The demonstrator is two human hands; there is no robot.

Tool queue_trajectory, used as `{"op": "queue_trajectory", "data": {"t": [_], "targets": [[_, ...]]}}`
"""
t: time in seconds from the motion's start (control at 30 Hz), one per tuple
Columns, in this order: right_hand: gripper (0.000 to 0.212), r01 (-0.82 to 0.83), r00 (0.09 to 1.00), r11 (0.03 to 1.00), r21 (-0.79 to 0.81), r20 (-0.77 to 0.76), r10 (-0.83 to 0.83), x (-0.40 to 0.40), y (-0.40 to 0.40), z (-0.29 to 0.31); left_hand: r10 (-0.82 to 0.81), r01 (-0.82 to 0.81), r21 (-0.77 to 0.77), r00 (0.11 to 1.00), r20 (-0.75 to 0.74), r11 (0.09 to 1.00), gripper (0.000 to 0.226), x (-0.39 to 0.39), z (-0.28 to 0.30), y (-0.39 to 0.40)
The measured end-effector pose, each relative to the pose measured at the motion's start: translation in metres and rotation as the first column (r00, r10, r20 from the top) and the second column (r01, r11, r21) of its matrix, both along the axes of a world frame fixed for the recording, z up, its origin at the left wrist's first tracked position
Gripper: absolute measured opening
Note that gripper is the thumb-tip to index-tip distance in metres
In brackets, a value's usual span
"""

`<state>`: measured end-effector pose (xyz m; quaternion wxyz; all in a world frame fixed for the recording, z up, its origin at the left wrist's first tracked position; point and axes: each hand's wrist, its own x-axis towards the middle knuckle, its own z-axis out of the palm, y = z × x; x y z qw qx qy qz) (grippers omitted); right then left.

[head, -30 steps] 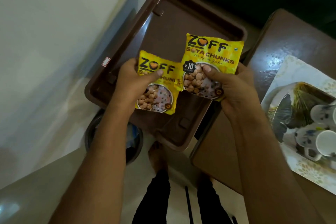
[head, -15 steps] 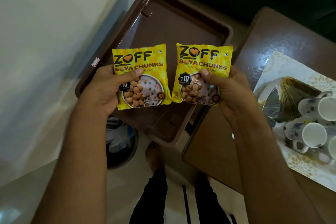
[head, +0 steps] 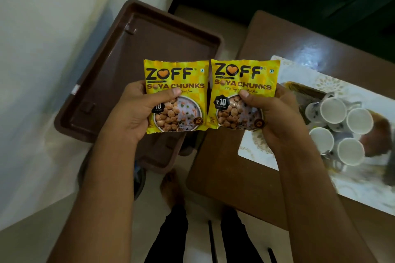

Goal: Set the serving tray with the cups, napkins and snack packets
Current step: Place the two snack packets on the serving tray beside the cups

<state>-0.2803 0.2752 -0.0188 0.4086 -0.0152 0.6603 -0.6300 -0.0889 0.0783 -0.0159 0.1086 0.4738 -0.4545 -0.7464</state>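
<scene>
Two yellow soya-chunks snack packets are held up side by side, faces toward me. My left hand grips the left packet by its lower left part, thumb across the front. My right hand grips the right packet the same way from the right. Behind and left of them lies the brown serving tray, bare inside, partly hidden by my left hand and packet. Several white cups with dark spots stand clustered at the right on a patterned mat.
The mat lies on a brown wooden table on the right. A pale wall rises along the left. A dark round bin sits on the floor under the tray's near end. My legs and feet show at the bottom.
Both hands moved right and toward the camera with the packets. The packets, overlapped a second ago, now sit level and edge to edge. More cups have come into view.
</scene>
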Motion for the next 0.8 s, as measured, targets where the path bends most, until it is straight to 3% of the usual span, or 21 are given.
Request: {"op": "queue_trajectory", "data": {"t": [0.33, 0.53, 0.7, 0.8], "targets": [[0.028, 0.153, 0.987, 0.988, -0.002, -0.043, -0.153, -0.063, 0.109, 0.023, -0.157, 0.157, 0.007, 0.987, -0.028, 0.988, 0.04, -0.096, 0.014, 0.08], [0.034, 0.244, 0.968, 0.97, -0.001, -0.069, -0.243, -0.101, 0.178, 0.026, -0.206, 0.206, -0.006, 0.978, -0.036, 0.979, 0.033, -0.146, 0.012, 0.125], [0.032, 0.362, 0.93, 0.932, 0.022, -0.072, -0.36, -0.126, 0.23, 0.023, -0.226, 0.227, -0.036, 0.974, 0.022, 0.973, 0.05, -0.17, 0.004, 0.149], [0.037, 0.392, 0.918, 0.919, 0.037, -0.079, -0.388, -0.138, 0.258, 0.021, -0.228, 0.229, -0.025, 0.972, 0.057, 0.973, 0.039, -0.178, -0.001, 0.156]]}}
